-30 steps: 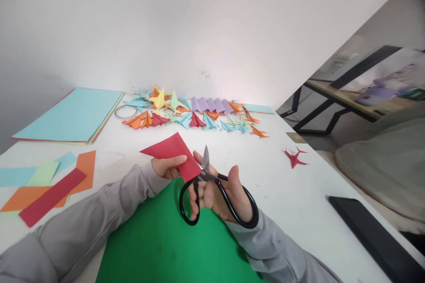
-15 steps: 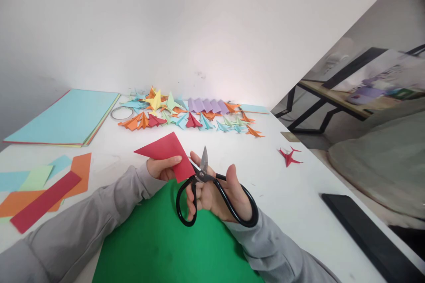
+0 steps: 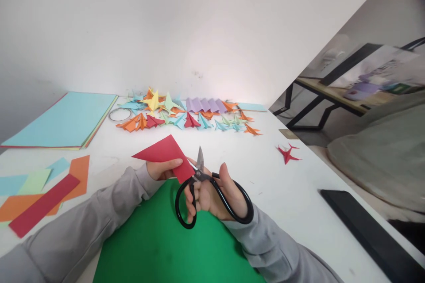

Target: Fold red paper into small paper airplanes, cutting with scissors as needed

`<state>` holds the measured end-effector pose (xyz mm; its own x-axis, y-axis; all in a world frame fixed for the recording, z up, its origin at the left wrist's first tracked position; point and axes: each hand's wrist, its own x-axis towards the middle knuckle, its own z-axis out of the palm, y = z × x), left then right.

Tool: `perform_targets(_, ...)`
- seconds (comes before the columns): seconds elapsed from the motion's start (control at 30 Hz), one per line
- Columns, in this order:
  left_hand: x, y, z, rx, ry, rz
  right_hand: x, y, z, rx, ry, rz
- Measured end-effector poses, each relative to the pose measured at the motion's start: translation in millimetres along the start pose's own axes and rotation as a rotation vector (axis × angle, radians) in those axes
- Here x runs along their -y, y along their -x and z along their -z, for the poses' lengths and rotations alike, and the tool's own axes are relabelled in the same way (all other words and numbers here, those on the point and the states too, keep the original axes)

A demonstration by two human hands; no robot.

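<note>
My left hand (image 3: 164, 168) pinches a folded red piece of paper (image 3: 162, 148), thumb on top and the other fingers hidden beneath. The paper tapers to a point at the left. Black-handled scissors (image 3: 199, 175) are in my right hand (image 3: 212, 196), its fingers and thumb through the loops. Their blades stand apart; one points upward in plain sight, while the other lies along the paper's right edge, partly hidden. Below both hands a green mat (image 3: 172, 247) covers the near part of the white table (image 3: 265, 163).
Folded paper planes (image 3: 179, 119) in several colours line the wall, with a pleated purple paper (image 3: 206, 105) among them. A red paper plane (image 3: 287, 154) sits at right, beyond a black bar (image 3: 358, 221). Paper strips (image 3: 46, 212) and stacked sheets (image 3: 69, 115) lie left.
The right hand and scissors have shifted slightly left, closer against the red paper. The blades are still spread. The camera view has turned a little.
</note>
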<state>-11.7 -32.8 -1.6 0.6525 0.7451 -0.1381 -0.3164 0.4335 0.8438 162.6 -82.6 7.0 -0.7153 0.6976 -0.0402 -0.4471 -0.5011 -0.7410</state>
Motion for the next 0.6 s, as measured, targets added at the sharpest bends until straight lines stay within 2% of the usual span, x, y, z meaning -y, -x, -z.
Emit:
perform_targets(0.1,-0.1,-1.3,3.5,-0.021,0.031,-0.013,0.7,0.2,0.5,0.016,-0.015,0.006)
perform_targets(0.27,1.5,-5.9,9.6,-0.200,0.015,-0.096,0.2,0.0,1.2,-0.006,0.013,0.001)
perform_targets(0.47,4.7,-6.6,8.9,-0.215,-0.013,-0.080,-2.3,-1.5,3.1,-0.029,0.049,-0.023)
perform_targets(0.6,4.9,-6.2,7.4,-0.231,-0.001,-0.085,-3.3,-3.4,4.0,-0.030,-0.005,-0.021)
